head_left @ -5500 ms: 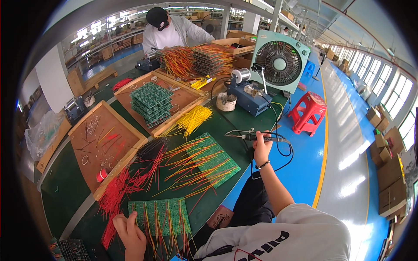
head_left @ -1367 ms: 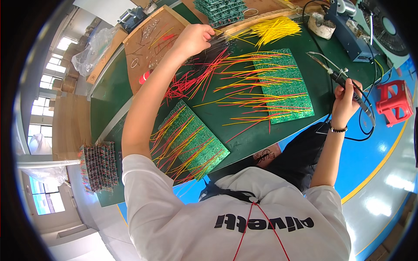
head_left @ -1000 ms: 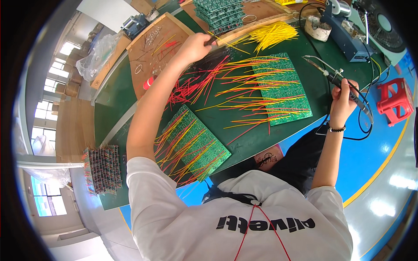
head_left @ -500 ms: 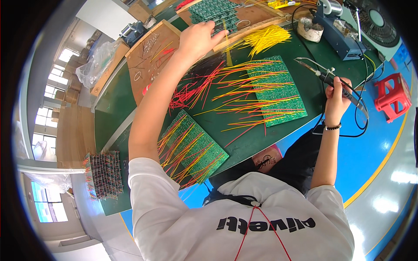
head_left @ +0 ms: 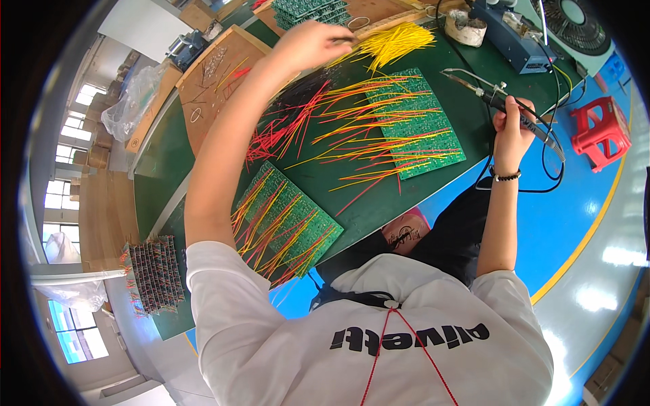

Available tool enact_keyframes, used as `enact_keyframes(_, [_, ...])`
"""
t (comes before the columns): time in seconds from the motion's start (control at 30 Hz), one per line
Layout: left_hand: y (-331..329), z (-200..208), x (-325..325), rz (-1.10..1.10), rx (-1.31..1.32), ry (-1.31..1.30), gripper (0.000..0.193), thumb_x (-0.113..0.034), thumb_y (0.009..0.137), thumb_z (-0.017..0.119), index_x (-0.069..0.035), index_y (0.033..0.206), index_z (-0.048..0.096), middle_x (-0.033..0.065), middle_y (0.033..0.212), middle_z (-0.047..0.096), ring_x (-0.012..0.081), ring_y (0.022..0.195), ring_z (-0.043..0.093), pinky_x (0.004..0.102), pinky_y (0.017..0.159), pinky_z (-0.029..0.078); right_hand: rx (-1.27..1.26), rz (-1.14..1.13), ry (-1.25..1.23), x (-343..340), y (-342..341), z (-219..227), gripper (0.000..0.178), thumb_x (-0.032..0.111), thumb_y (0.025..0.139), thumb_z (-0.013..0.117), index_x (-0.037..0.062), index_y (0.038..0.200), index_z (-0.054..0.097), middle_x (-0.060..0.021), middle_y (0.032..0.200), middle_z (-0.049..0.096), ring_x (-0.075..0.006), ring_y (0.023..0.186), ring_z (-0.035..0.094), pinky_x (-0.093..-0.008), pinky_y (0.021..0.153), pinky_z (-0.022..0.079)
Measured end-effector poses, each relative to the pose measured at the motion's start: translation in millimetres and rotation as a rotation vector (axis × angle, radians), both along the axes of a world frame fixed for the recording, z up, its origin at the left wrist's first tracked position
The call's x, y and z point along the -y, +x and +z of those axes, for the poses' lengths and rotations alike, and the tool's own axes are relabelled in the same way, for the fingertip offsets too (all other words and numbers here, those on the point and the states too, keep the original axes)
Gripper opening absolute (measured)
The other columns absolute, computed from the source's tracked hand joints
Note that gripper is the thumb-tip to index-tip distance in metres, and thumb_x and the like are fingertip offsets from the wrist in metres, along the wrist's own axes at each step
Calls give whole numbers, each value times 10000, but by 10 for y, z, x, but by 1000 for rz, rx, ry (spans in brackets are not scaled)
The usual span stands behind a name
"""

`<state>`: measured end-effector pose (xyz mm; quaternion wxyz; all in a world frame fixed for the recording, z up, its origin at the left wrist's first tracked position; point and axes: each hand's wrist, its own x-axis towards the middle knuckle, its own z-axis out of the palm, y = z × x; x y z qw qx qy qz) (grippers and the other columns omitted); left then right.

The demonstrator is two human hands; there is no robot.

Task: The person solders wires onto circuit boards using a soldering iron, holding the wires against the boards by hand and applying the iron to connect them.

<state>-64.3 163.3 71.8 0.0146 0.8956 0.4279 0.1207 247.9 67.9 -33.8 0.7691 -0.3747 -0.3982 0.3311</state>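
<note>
My left hand (head_left: 313,44) is raised over the far side of the table, just in front of a stack of green circuit boards (head_left: 308,15). Its thumb and fingers pinch together around something small and dark that I cannot make out. On the right, my right hand (head_left: 512,139) grips a soldering iron (head_left: 495,100) with a black handle, its tip pointing left and away from me. Left of the tip lies a green circuit board panel (head_left: 426,128) with rows of red and yellow wires. A second wired panel (head_left: 288,220) lies nearer, beside my left forearm.
Loose yellow wires (head_left: 396,44) and red wires (head_left: 271,139) lie in piles. A blue soldering station (head_left: 509,40), a white pot (head_left: 465,28) and a fan (head_left: 575,27) stand back right. Wired boards (head_left: 156,274) are stacked at left. A red stool (head_left: 601,134) stands on the floor.
My left hand has come back from the board stack, and its spread fingers have closed into a pinch. My right hand still holds the soldering iron. The whole view has shifted slightly.
</note>
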Motion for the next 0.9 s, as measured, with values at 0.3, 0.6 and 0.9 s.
enact_keyframes(0.3, [445, -380, -290, -74, -1, 84, 210, -272, 772, 589, -105, 889, 638, 150, 700, 598, 309, 659, 582, 376, 582, 456, -67, 41, 5, -43, 21, -3, 145, 116, 813, 601, 58, 842, 472, 9, 659, 471, -24, 479, 398, -153, 396, 280])
enact_keyframes(0.6, [496, -213, -247, -162, -199, -576, 249, -149, 641, 643, -94, 882, 630, 14, 563, 479, 110, 527, 443, 274, 498, 361, -53, 15, -49, 16, -37, -50, 158, 122, 802, 607, 63, 792, 461, 14, 622, 501, -42, 511, 451, -179, 427, 337])
enact_keyframes(0.9, [521, -197, -209, -154, 20, -379, 208, -174, 732, 628, 10, 826, 612, 111, 595, 555, 176, 512, 502, 293, 529, 415, -7, -7, -60, 71, 16, 57, 161, 117, 805, 599, 49, 784, 455, 6, 618, 493, -42, 494, 431, -187, 418, 325])
